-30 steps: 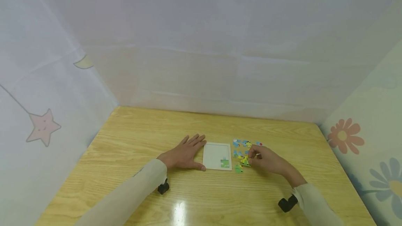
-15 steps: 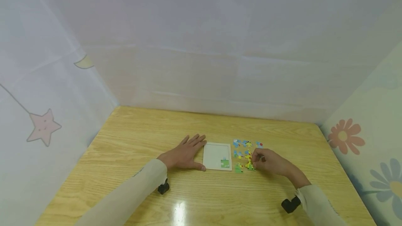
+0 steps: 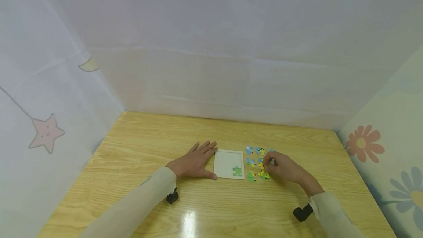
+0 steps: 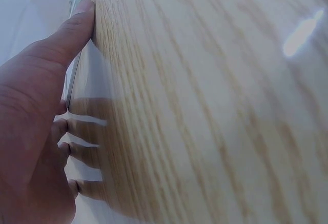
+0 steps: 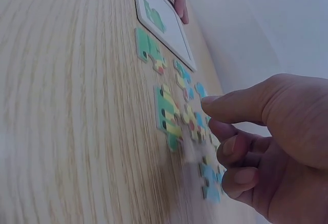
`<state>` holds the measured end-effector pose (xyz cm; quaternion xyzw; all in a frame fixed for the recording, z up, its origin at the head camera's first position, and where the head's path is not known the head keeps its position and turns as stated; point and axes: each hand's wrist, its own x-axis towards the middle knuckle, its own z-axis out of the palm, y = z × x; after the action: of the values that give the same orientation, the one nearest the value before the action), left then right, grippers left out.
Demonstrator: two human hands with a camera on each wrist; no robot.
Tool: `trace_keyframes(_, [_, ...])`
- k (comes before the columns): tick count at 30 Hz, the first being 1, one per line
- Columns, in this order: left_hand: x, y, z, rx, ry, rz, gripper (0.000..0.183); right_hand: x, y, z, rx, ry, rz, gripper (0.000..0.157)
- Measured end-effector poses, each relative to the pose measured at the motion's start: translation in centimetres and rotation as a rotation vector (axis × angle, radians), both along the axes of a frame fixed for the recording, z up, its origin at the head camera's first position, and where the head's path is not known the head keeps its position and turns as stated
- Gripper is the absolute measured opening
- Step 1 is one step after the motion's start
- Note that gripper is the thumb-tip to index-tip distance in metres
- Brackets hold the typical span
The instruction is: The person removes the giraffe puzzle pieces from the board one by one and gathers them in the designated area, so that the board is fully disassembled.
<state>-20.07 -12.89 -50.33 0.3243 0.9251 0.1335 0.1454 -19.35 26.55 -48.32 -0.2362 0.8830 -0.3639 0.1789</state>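
Observation:
My left hand [image 3: 195, 161] lies spread on the table, thumb and fingertips at the left edge of a white square puzzle tray [image 3: 226, 162]. One green puzzle piece [image 3: 237, 172] sits in the tray's lower right corner. My right hand [image 3: 284, 166] is low over the loose pieces right of the tray, fingers bent. In the right wrist view its thumb [image 5: 218, 106] and index finger stand slightly apart, with no piece visible between them. Just below is a green-and-yellow puzzle piece [image 5: 166, 114]. Another green piece [image 3: 251, 176] lies nearer the tray. The right hand partly hides some pieces.
Blue puzzle pieces [image 3: 249, 150] and several mixed ones lie in loose rows beside the tray. The wooden table [image 3: 211, 208] meets a pale cloth wall [image 3: 211, 83] behind, with printed cloth walls at both sides.
My right hand shifts the green-and-yellow piece rightward, then moves off it, slightly away from me toward the middle row. The left hand and tray stay in place.

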Motion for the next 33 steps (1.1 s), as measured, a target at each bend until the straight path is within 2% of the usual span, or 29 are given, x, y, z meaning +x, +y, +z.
trace_keyframes(10, [-0.1, 0.0, -0.1, 0.006, 0.003, -0.001, 0.109, -0.6, -3.3, 0.0, -0.040, -0.040, 0.061, 0.018])
trace_keyframes(16, [-0.1, 0.0, 0.0, 0.000, -0.004, 0.000, 0.109, -0.8, -5.4, 0.3, -0.017, -0.057, 0.087, 0.022])
trace_keyframes(26, [-0.1, 0.0, 0.0, -0.005, -0.003, 0.008, 0.108, -1.6, -7.9, -0.6, 0.028, -0.008, 0.135, 0.019])
trace_keyframes(33, [-0.1, 0.0, 0.0, -0.011, -0.006, 0.009, 0.109, -1.5, -8.9, -0.8, 0.049, -0.006, 0.145, 0.015])
